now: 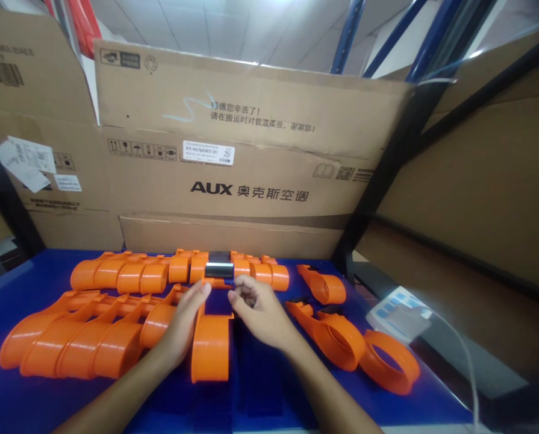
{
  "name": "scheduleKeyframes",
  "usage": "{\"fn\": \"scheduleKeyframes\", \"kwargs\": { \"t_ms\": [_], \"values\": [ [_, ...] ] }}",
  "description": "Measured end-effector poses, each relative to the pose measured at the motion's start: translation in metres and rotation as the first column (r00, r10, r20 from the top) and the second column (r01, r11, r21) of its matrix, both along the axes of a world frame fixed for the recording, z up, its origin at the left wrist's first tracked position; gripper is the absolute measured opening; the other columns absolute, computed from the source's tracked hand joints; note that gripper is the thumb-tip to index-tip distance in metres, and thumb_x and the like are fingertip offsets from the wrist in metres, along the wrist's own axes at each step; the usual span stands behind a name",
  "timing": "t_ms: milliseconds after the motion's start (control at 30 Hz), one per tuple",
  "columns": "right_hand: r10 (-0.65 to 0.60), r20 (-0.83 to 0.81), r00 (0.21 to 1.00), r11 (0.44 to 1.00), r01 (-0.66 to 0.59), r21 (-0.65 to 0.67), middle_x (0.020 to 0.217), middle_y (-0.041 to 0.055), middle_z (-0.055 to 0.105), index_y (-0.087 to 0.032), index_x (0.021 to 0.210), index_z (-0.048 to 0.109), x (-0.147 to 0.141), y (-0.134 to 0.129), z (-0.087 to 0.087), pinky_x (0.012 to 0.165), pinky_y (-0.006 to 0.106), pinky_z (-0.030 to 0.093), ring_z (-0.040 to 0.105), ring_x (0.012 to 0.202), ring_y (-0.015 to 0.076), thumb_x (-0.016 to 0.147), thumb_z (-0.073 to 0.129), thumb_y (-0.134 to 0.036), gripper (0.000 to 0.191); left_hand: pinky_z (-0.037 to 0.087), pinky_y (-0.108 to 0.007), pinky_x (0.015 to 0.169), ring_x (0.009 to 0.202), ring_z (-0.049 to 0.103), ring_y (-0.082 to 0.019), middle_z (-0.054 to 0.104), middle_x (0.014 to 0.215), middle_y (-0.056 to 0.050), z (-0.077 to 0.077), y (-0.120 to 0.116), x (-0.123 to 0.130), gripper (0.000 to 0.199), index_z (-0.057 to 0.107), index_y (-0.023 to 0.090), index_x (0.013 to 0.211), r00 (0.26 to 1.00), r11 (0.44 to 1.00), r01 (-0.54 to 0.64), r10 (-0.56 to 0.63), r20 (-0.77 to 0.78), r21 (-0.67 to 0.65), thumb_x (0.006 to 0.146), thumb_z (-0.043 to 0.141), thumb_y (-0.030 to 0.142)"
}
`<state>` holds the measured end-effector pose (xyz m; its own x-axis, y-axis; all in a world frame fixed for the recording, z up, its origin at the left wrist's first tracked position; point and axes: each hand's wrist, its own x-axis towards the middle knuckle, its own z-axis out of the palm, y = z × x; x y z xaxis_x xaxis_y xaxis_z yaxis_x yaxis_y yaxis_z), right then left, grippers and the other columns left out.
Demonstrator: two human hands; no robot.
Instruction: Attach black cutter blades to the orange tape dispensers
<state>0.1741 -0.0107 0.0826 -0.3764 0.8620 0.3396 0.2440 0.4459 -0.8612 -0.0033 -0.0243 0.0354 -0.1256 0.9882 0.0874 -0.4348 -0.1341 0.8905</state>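
In the middle of the head view, an orange tape dispenser [211,349] stands upright, its round hub toward me and a black cutter plate with a pale toothed edge [219,269] at its far end. My left hand [185,322] holds the frame from the left, thumb along its upper edge. At the right side of the frame, my right hand [260,307] has its thumb and curled index finger closed on the dispenser, beside a small blue piece [229,281] below the cutter. The remaining right fingers are bent and partly hidden. No tape shows on the hub.
More orange dispensers stand in a front-left row [77,346] and a back row [131,274]. Several others [341,340] lie at the right, near a white box with a cable [400,310]. Cardboard [251,172] walls the back of the blue tabletop [170,404]; dark posts [368,205] flank it.
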Motion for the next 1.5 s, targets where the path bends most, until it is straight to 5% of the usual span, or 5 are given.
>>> {"fn": "scheduleKeyframes", "kwargs": {
  "t_ms": [200, 533, 900, 1300, 1500],
  "values": [
    [0.013, -0.010, 1.000, 0.999, -0.013, -0.048, 0.062, -0.0046, 0.051, -0.020, 0.080, 0.055, 0.000, 0.001, -0.004, 0.050, 0.021, 0.040, 0.048, 0.052, 0.0107, 0.095, 0.050, -0.029, 0.018, 0.042, -0.035, 0.107, 0.132, 0.054, -0.028, 0.068, 0.132, -0.004, 0.004, 0.000, 0.004, 0.039, 0.073, 0.027, 0.111, 0.996, 0.995, -0.051, 0.045, -0.074, -0.085, 0.077, 0.081, 0.044],
    [-0.020, -0.064, 0.998, 0.985, 0.008, -0.174, 0.051, -0.0078, 0.056, -0.022, 0.075, 0.051, -0.002, 0.000, -0.010, 0.043, 0.019, 0.045, 0.059, 0.042, 0.0112, 0.084, 0.046, -0.019, 0.010, 0.049, -0.027, 0.078, 0.091, 0.063, -0.022, 0.070, 0.091, -0.002, 0.018, -0.001, 0.001, 0.031, 0.072, 0.020, 0.094, 0.972, 0.993, 0.012, 0.016, -0.234, 0.119, 0.082, 0.074, 0.049],
    [-0.035, -0.057, 0.998, 0.985, 0.025, -0.171, 0.053, -0.0069, 0.059, -0.021, 0.076, 0.054, -0.006, -0.002, -0.009, 0.046, 0.019, 0.048, 0.062, 0.045, 0.0122, 0.078, 0.048, -0.015, 0.009, 0.047, -0.037, 0.104, 0.118, 0.066, -0.027, 0.073, 0.122, -0.008, 0.018, 0.001, 0.004, 0.048, 0.070, 0.022, 0.121, 0.996, 0.994, -0.003, 0.012, -0.086, 0.105, 0.076, 0.081, 0.037],
    [-0.076, -0.054, 0.996, 0.987, 0.067, -0.147, 0.048, -0.0069, 0.055, -0.022, 0.070, 0.052, -0.008, -0.005, -0.007, 0.044, 0.019, 0.044, 0.059, 0.042, 0.0122, 0.080, 0.046, -0.016, 0.014, 0.047, -0.038, 0.104, 0.118, 0.066, -0.028, 0.073, 0.123, -0.010, 0.021, 0.001, 0.003, 0.047, 0.070, 0.019, 0.120, 0.994, 0.990, -0.016, 0.031, -0.103, 0.143, 0.078, 0.080, 0.037],
    [-0.114, -0.100, 0.988, 0.982, 0.097, -0.163, 0.053, -0.0082, 0.049, -0.022, 0.075, 0.050, -0.014, -0.003, -0.013, 0.041, 0.019, 0.037, 0.049, 0.039, 0.0084, 0.084, 0.055, -0.023, 0.010, 0.053, -0.029, 0.088, 0.104, 0.069, -0.024, 0.076, 0.108, -0.005, 0.026, -0.007, 0.002, 0.037, 0.073, 0.020, 0.104, 0.999, 0.999, -0.047, 0.047, -0.009, 0.013, 0.076, 0.080, 0.044]
  ]
}}
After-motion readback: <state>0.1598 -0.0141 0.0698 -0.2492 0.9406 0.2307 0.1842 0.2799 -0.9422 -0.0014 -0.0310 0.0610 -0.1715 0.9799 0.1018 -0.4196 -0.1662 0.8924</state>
